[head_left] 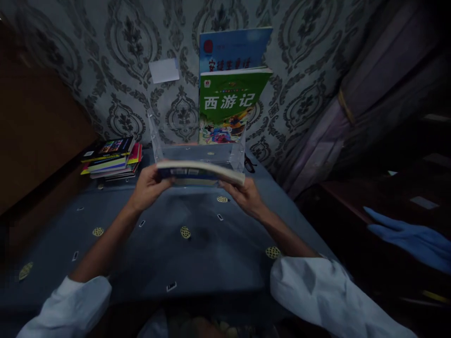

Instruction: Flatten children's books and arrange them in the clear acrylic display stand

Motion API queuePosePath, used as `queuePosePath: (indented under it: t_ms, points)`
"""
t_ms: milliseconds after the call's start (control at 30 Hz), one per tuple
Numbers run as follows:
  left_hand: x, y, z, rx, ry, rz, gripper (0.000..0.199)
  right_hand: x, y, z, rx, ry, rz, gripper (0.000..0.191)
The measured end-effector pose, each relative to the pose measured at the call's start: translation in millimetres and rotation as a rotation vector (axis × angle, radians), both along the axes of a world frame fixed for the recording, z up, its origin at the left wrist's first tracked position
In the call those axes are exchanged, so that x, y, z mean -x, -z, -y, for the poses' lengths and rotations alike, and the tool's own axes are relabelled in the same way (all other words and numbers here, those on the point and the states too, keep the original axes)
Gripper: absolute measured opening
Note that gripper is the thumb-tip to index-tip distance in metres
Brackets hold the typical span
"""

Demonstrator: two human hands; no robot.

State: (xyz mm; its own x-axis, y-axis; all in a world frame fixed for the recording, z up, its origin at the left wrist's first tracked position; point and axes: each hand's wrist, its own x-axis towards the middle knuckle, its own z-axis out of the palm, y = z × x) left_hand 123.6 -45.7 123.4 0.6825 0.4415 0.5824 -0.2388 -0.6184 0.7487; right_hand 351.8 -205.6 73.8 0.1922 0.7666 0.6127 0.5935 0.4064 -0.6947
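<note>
Gripping opposite ends of a paperback point(200, 171), the left hand point(145, 188) and right hand point(246, 196) hold it over the table point(137, 263), before a clear rack point(155, 138) with a green book point(229, 103) upright at its back. The bowed paperback could spring free if either grip loosens; tilted forward, it could knock the rack and topple the green book. Dim light leaves any rack contact uncertain.

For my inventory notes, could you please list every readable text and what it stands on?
"西游记" on the green book
"安徒生童话" on the blue book behind
Too small or blurred: remaining print and logos on both covers, held book, black book, tablecloth
</note>
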Motion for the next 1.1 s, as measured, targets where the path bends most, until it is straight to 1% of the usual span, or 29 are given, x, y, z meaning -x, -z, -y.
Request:
queuePosePath:
  t_ms: [33, 67, 133, 167, 233, 300, 367, 433, 500, 600, 667, 767, 833, 967, 1100]
  points:
    - [8.1, 7.5, 3.9, -0.052, 0.034, -0.071, 0.029, 0.7, 8.6, 5.2, -0.008, -0.007, 0.061, 0.032]
    - [15.9, 18.3, 8.2, -0.105, 0.089, -0.140, 0.029, 1.2, 19.2, 10.6, -0.008, -0.029, 0.118, 0.032]
    - [30.1, 45.1, 17.6, -0.219, 0.168, -0.252, 0.032, 1.6, 42.7, 20.9, 0.007, -0.080, 0.227, 0.034]
    - [36.0, 58.7, 22.5, -0.302, 0.187, -0.305, 0.038, 1.5, 54.1, 25.3, 0.033, -0.112, 0.291, 0.036]
    - [44.8, 80.9, 31.8, -0.475, 0.256, -0.493, 0.059, 0.6, 73.8, 32.4, 0.072, -0.141, 0.398, 0.040]
    - [49.6, 94.0, 39.4, -0.617, 0.305, -0.654, 0.079, -0.6, 87.6, 36.7, 0.099, -0.162, 0.479, 0.043]
    - [50.9, 99.2, 44.1, -0.713, 0.318, -0.752, 0.090, -1.6, 95.8, 38.5, 0.118, -0.174, 0.524, 0.046]
    - [50.4, 100.2, 45.6, -0.772, 0.299, -0.797, 0.091, -2.3, 99.5, 38.9, 0.135, -0.176, 0.540, 0.049]
    - [49.6, 100.3, 44.6, -0.803, 0.270, -0.813, 0.084, -2.8, 100.0, 38.9, 0.147, -0.178, 0.536, 0.052]
    - [50.0, 101.3, 40.8, -0.808, 0.243, -0.803, 0.067, -3.8, 98.3, 39.3, 0.171, -0.182, 0.500, 0.052]
    - [51.0, 102.6, 37.0, -0.787, 0.228, -0.788, 0.061, -4.8, 96.8, 39.7, 0.184, -0.169, 0.469, 0.049]
    - [50.4, 105.7, 27.6, -0.725, 0.189, -0.766, 0.063, -5.3, 94.5, 37.8, 0.226, -0.142, 0.456, 0.045]
    - [46.2, 109.1, 17.5, -0.664, 0.139, -0.749, 0.064, -4.2, 92.4, 33.3, 0.270, -0.115, 0.465, 0.041]
    - [26.6, 117.8, -9.2, -0.551, -0.019, -0.741, 0.047, -1.8, 88.2, 13.8, 0.368, -0.038, 0.498, 0.037]
    - [4.5, 123.3, -30.0, -0.496, -0.124, -0.740, 0.047, -7.6, 92.0, -11.0, 0.411, 0.062, 0.473, 0.040]
